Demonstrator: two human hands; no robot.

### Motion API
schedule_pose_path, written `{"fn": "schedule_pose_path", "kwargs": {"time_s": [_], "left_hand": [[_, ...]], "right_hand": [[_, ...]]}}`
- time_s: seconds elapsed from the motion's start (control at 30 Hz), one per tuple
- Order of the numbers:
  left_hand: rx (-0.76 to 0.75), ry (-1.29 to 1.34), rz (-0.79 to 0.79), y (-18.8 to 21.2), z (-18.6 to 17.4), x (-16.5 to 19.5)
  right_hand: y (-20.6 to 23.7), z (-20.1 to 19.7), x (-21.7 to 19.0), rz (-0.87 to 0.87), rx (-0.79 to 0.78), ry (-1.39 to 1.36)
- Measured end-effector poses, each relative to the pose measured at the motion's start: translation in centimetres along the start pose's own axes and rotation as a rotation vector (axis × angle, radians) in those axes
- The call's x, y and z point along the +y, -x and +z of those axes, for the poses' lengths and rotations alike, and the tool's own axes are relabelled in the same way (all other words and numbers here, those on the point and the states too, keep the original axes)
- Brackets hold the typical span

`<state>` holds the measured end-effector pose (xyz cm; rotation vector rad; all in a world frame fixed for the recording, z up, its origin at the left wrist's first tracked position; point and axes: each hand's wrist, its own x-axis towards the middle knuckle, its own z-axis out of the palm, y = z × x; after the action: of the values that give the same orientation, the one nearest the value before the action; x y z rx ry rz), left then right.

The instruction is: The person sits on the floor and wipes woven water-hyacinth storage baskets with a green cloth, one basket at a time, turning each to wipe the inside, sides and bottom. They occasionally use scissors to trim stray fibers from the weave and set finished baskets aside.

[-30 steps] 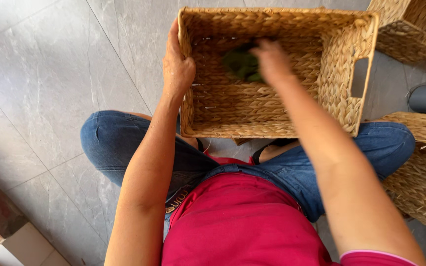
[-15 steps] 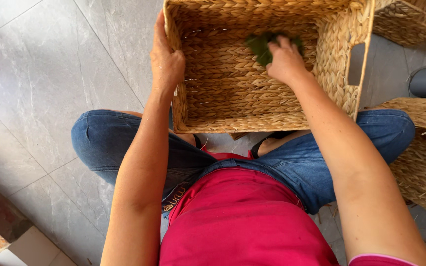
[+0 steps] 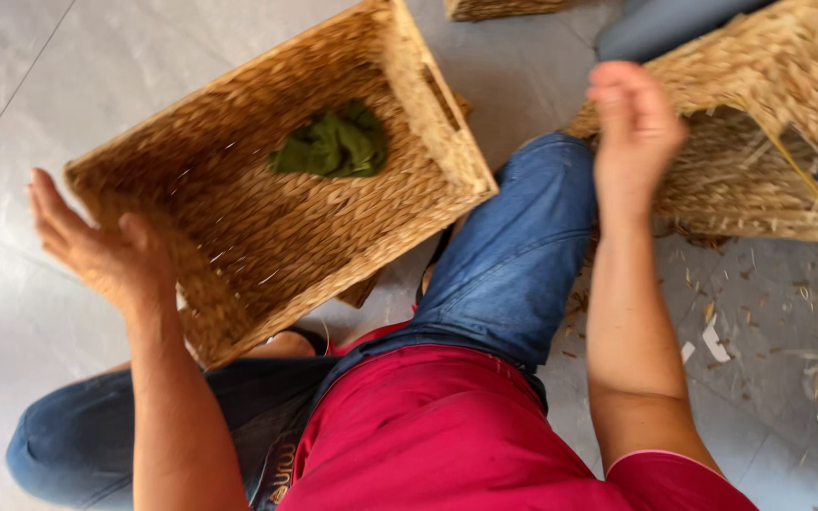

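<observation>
A rectangular woven straw basket (image 3: 428,114) rests across my lap, turned at an angle. A crumpled green cloth (image 3: 333,144) lies loose on its bottom. My left hand (image 3: 97,246) is at the basket's near left corner, fingers spread, palm against the rim. My right hand (image 3: 631,128) is raised outside the basket, over my right knee, blurred, with nothing in it and its fingers loosely apart.
A second woven basket (image 3: 759,151) lies on its side at the right, on the grey tile floor (image 3: 97,57). Straw scraps and small bits litter the floor (image 3: 778,322) at the right. Another basket's edge (image 3: 494,8) shows at the top.
My right hand has let go of the green cloth and come out of the basket to the right. The basket has swung round at an angle. My left hand has shifted to its near corner.
</observation>
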<state>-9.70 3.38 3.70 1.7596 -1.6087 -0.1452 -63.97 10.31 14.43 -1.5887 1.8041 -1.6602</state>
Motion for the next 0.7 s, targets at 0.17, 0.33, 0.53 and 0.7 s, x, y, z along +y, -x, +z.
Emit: {"fn": "schedule_pose_path", "kwargs": {"time_s": [0.17, 0.33, 0.53, 0.7], "left_hand": [[-0.083, 0.317, 0.107, 0.3, 0.5, 4.0], [-0.425, 0.554, -0.093, 0.4, 3.3, 3.3], [-0.544, 0.148, -0.018, 1.4, 6.3, 1.6], [-0.592, 0.071, 0.034, 1.9, 7.8, -0.3]], "right_hand": [[-3.0, -17.7, 6.9, -0.044, 0.552, 0.522], [-2.1, -26.2, 13.1, 0.670, 0.513, 1.022], [-0.3, -22.5, 14.9, 0.968, 0.112, 0.987], [1.5, -15.4, 14.4, 0.888, 0.033, 0.944]]}}
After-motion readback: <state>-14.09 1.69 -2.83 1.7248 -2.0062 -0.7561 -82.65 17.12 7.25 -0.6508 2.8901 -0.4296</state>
